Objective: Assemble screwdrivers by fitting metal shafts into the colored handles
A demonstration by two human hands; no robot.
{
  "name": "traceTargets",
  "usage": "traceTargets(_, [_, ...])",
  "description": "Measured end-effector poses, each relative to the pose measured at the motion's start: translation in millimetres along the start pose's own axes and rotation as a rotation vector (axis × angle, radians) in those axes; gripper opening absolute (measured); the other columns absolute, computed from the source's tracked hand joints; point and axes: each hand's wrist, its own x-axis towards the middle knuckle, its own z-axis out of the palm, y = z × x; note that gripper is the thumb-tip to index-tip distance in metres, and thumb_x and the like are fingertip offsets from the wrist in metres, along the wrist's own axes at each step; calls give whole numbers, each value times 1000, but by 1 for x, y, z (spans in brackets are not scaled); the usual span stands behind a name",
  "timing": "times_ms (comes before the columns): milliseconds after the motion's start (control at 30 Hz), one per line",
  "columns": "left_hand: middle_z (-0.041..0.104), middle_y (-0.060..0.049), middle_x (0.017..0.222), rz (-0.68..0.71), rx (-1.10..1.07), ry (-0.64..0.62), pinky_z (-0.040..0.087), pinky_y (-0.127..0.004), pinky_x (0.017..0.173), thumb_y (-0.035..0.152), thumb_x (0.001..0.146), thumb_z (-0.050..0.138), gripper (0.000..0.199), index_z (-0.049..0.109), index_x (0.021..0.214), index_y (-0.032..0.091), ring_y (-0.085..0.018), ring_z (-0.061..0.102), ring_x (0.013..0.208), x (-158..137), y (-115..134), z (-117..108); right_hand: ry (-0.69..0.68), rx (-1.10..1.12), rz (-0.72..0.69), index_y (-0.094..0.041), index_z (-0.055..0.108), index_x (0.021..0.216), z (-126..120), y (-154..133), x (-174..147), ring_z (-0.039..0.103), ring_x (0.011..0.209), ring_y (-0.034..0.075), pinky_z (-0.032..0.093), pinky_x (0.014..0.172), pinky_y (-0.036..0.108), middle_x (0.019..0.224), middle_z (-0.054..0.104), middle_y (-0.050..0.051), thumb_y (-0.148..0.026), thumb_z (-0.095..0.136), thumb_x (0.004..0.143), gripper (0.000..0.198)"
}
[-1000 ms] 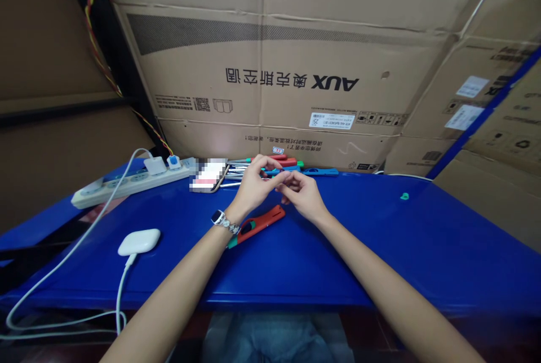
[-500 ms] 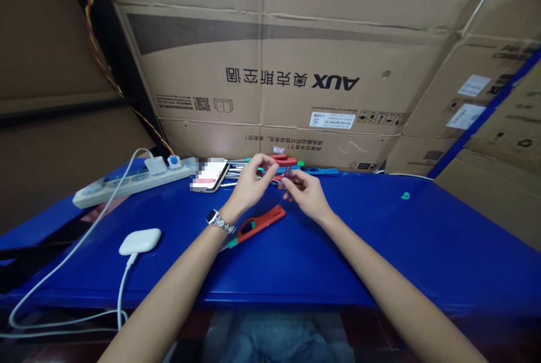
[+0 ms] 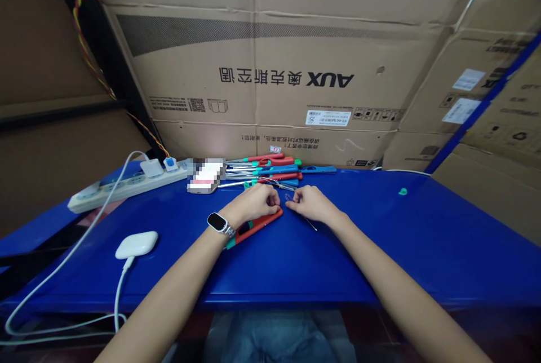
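In the head view, my right hand point(image 3: 315, 203) is closed around the clear handle of a small screwdriver point(image 3: 311, 224), its thin shaft pointing down to the right. My left hand point(image 3: 257, 203), a watch on its wrist, has curled fingers at the end of an orange and green stick lighter point(image 3: 261, 224) lying on the blue table. Part of that lighter is hidden behind the hand and wrist. Just beyond both hands lies a pile of red and blue stick lighters point(image 3: 270, 170) with metal tubes.
A phone point(image 3: 207, 176) with a blurred screen lies left of the pile, beside a power strip point(image 3: 127, 187) with plugs in it. A white earbud case point(image 3: 136, 244) on a cable sits at the left. One small green piece point(image 3: 403, 191) lies at right. Cardboard point(image 3: 287, 41) walls the back.
Both hands have come down towards the table. My left hand has moved onto the orange lighter's end. In my right hand the screwdriver has swung its tip outward to the right.
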Motion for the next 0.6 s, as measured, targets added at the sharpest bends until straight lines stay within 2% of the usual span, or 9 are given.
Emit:
traceTargets(200, [69, -2, 71, -35, 9, -16, 40, -25, 57, 21, 71, 65, 6, 69, 73, 19, -16, 60, 63, 4, 3, 1, 22, -117, 52, -22, 59, 69, 1, -5, -3, 67, 75, 26, 38, 60, 31, 75, 70, 8, -43, 69, 77, 25])
traceTargets(367, [70, -3, 71, -68, -7, -31, 41, -26, 57, 22, 70, 67, 5, 68, 72, 18, -17, 61, 62, 3, 9, -4, 49, -214, 72, -23, 63, 87, -5, -13, -10, 68, 86, 31, 41, 68, 35, 88, 72, 11, -50, 65, 80, 27])
traceTargets(500, [70, -3, 71, -79, 6, -40, 41, -26, 58, 22, 69, 67, 5, 68, 70, 17, -17, 61, 64, 2, 11, -7, 104, -178, -61, -24, 63, 95, -6, -18, -13, 66, 90, 27, 40, 69, 33, 99, 70, 8, -41, 63, 82, 22])
traceTargets(600, [69, -3, 70, -59, 17, -39, 41, -26, 58, 20, 68, 65, 5, 69, 69, 17, -16, 60, 63, 3, 8, -6, 93, -106, -183, -23, 63, 99, -4, -17, -12, 63, 97, 24, 41, 73, 32, 107, 66, 7, -32, 64, 80, 21])
